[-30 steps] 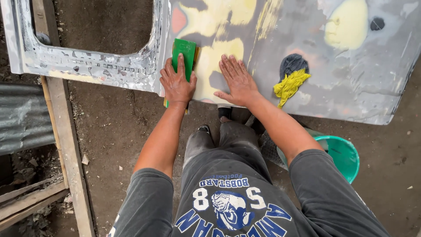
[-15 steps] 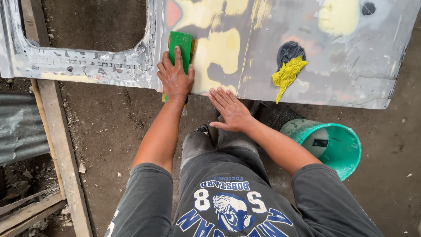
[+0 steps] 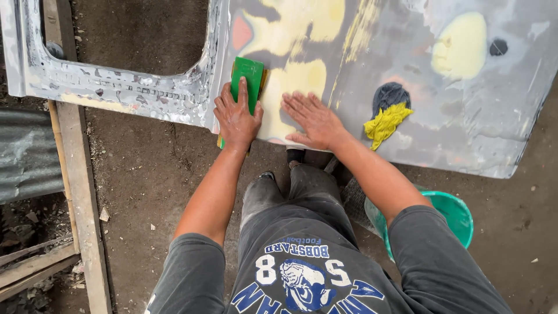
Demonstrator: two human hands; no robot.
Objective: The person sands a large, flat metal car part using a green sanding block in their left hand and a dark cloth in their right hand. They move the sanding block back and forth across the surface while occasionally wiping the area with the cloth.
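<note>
green bucket sits beside the legs, contents hidden.

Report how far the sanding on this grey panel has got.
Done: yellow filler patches are already spread across the grey panel. In hand: the left hand presses a green sanding block at the panel's edge, while the right hand lies flat on the filler beside it. Left: the far patches look uneven; a yellow rag lies there unused.
</note>
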